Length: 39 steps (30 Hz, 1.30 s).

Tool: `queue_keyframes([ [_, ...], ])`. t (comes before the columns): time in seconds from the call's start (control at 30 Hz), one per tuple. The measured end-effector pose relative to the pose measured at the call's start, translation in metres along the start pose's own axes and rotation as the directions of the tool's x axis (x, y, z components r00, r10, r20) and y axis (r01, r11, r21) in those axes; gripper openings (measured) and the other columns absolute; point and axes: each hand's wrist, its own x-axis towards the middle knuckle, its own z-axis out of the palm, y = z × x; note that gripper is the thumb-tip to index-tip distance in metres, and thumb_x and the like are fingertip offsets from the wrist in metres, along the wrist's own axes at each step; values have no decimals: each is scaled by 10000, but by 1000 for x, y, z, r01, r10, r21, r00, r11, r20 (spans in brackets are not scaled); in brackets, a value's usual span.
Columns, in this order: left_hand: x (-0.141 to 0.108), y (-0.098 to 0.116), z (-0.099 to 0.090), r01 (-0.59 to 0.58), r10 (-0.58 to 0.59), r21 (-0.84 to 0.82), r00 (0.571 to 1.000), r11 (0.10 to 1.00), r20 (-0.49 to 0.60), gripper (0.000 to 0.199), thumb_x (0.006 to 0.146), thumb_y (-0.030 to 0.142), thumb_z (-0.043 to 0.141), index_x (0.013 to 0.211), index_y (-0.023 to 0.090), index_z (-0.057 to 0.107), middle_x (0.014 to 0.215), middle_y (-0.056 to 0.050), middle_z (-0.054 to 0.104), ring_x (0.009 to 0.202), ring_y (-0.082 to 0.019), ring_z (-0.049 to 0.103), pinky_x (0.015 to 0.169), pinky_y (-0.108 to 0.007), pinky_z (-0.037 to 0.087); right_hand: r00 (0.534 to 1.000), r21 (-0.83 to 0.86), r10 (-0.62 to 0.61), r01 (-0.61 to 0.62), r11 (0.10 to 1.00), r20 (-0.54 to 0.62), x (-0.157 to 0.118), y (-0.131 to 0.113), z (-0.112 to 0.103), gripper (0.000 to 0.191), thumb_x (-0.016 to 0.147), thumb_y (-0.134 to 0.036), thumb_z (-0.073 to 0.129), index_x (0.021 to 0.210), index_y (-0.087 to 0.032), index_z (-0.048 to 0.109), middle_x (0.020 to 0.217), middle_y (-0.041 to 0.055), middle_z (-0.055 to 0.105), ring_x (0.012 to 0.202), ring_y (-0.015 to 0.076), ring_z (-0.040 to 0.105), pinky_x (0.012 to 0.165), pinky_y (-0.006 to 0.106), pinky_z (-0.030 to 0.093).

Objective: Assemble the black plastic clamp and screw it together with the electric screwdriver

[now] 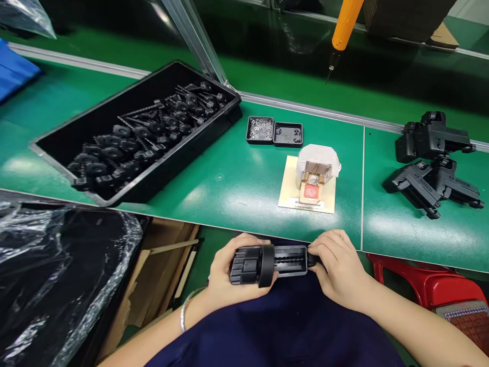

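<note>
My left hand (237,267) is wrapped round the ribbed end of a black plastic device (290,260), held level in front of my body near the table's front edge. My right hand (340,265) pinches a small black knob (313,260) at the device's right end. An open channel with a threaded rod inside shows between the two hands. Beyond them on the table, a white-wrapped fixture (317,158) with a red pad stands on a cream board (288,188).
A black tray (183,150) of black screw parts lies at left. Two small boxes (260,141) (288,145) hold tiny parts. Several black devices (416,188) lie at right. An orange screwdriver (346,25) hangs above. A red stool (451,288) is at lower right.
</note>
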Motion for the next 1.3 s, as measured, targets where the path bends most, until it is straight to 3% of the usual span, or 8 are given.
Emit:
queue_keyframes([
  [0.1,-3,-1,0,2,-2,12,1000,1000,-14,416,676,205,770,1042,174,574,879,-61,686,743,-220,717,682,-302,605,985,65,81,-92,994,153,4,-2,-10,317,828,5,726,1044,-142,546,1030,69,619,947,263,534,838,432,401],
  [0.23,-7,-3,0,54,-54,17,999,998,-6,415,681,228,764,1048,183,576,885,-67,690,733,-235,717,692,-336,603,865,135,226,-315,939,448,9,-4,-22,291,859,-12,759,1013,-173,573,991,31,617,958,234,539,840,383,452],
  [0.43,-3,-1,0,35,-34,-40,999,999,30,461,638,181,801,1052,195,600,901,-62,711,782,-235,714,685,-308,596,1000,-23,-21,22,999,14,1,0,1,230,834,20,518,987,-150,494,908,81,595,836,263,514,753,426,395],
  [0.63,-8,-2,2,100,-97,63,994,993,-42,410,666,262,774,1022,192,584,871,-59,695,729,-233,711,673,-323,586,942,64,167,-194,979,292,8,-4,-12,371,798,28,748,1058,-158,562,1034,64,632,948,262,549,826,416,428],
  [0.8,-4,1,1,79,-78,21,996,997,-49,395,639,204,777,998,198,611,863,-39,694,716,-206,705,652,-273,587,989,-34,28,-24,999,143,6,-6,-9,355,768,59,700,1060,-96,570,1006,102,634,910,283,542,826,475,429],
  [0.93,17,9,1,368,-378,-104,921,924,-91,289,665,254,785,905,180,641,734,-13,696,595,-181,670,548,-245,577,994,-275,-65,88,957,91,16,-20,-11,491,834,-20,657,1301,-10,507,1211,187,594,1063,358,510,869,531,437],
  [1.13,53,41,-11,679,-661,-477,712,559,239,391,793,522,740,1045,225,705,1005,-93,743,948,-276,719,853,-406,628,936,-611,-342,224,759,-82,50,-53,-5,357,953,-11,362,1244,-53,566,1137,245,626,1024,363,577,731,495,464],
  [1.3,45,80,-32,590,-424,-553,807,589,411,677,753,480,798,1371,337,560,1398,-122,564,1233,-393,588,955,-574,576,928,-286,-245,162,944,-282,64,-45,-18,614,915,12,412,1493,-186,345,1239,202,537,1123,349,566,885,548,517],
])
